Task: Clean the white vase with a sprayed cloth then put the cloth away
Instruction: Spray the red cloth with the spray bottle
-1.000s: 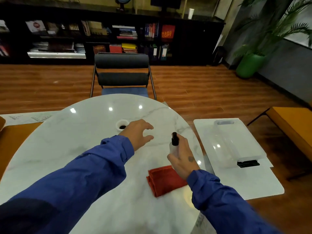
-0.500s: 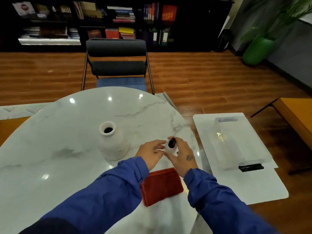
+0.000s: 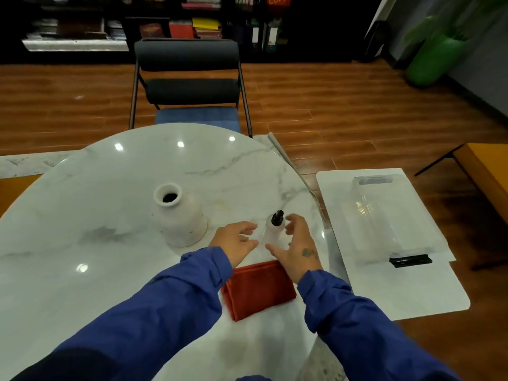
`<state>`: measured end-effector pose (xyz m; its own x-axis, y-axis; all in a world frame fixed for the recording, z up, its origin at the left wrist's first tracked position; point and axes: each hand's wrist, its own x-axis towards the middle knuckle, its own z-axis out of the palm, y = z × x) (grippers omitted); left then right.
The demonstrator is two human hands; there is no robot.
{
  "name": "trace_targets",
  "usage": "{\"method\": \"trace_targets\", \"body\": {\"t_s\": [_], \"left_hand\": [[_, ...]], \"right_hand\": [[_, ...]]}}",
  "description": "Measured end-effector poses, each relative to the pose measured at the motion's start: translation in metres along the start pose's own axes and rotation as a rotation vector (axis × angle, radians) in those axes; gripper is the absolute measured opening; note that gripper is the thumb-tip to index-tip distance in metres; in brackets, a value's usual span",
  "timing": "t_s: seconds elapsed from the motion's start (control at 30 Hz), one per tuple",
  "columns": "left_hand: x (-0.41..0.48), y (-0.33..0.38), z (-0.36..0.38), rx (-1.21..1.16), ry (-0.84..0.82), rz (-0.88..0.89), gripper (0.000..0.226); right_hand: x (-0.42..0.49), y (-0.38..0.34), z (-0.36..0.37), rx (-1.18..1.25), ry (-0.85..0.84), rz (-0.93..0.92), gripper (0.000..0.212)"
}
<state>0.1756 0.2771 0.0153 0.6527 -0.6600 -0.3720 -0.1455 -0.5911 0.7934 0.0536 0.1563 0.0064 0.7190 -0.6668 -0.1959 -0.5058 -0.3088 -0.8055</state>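
The round white marble desk point(image 3: 96, 243) fills the lower left of the view. A dark chair with a blue seat point(image 3: 189, 55) stands just beyond its rim at 12 o'clock. A low white desk point(image 3: 412, 292) sits beside it at 3 o'clock. This lower desk carries a clear plastic container point(image 3: 384, 215), and a small black object point(image 3: 410, 261) lies at the container's 6 o'clock end. The white vase point(image 3: 181, 218) stands upright near the middle of the marble desk with its dark mouth showing, and neither hand touches it. The red cloth point(image 3: 258, 290) lies folded and flat between 4 and 5 o'clock of the vase, near the desk's edge. Its far edge is hidden behind the two blue-sleeved wrists. The left hand point(image 3: 233, 242) hovers at 9 o'clock of the spray bottle point(image 3: 272, 229), fingers released and loosely spread, holding nothing. The right hand point(image 3: 299, 248) is at 3 to 4 o'clock of the bottle, its fingers also released and splayed, the thumb reaching towards the bottle's base. Whether the thumb touches the bottle cannot be told. The bottle itself, translucent with a black pump top, stands upright between the two hands, at 3 o'clock of the vase and 12 o'clock of the cloth.
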Motion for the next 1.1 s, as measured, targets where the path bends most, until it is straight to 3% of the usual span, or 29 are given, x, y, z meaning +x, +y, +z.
{"method": "trace_targets", "body": {"t_s": [0.1,0.23,0.33,0.43,0.63,0.73,0.9,1.1], "left_hand": [[-0.015,-0.023,-0.006,0.137,-0.029,-0.019,0.039],[-0.039,-0.048,-0.008,0.178,-0.06,-0.008,0.034],[-0.054,-0.056,-0.008,0.195,-0.061,0.048,0.03],[-0.07,-0.063,-0.007,0.185,-0.053,0.064,0.029],[-0.094,-0.075,-0.015,0.113,0.017,0.064,0.026],[-0.105,-0.079,-0.023,0.078,0.027,0.048,0.028],[-0.114,-0.076,-0.026,-0.013,0.038,0.041,0.031],[-0.117,-0.046,-0.031,0.045,0.084,0.298,0.044]], "right_hand": [[-0.029,0.009,0.0,-0.191,-0.03,-0.073,0.051],[-0.059,0.017,0.011,-0.404,-0.24,-0.329,0.03],[-0.07,0.019,0.025,-0.552,-0.325,-0.511,0.037],[-0.078,0.02,0.04,-0.747,-0.411,-0.581,0.045],[-0.085,0.019,0.057,-0.82,-0.272,-0.61,0.03],[-0.085,0.014,0.062,-0.66,-0.239,-0.46,0.034],[-0.09,-0.022,0.057,-0.011,-0.068,-0.072,0.019],[-0.087,-0.058,0.059,0.557,-0.03,0.207,0.017]]}}
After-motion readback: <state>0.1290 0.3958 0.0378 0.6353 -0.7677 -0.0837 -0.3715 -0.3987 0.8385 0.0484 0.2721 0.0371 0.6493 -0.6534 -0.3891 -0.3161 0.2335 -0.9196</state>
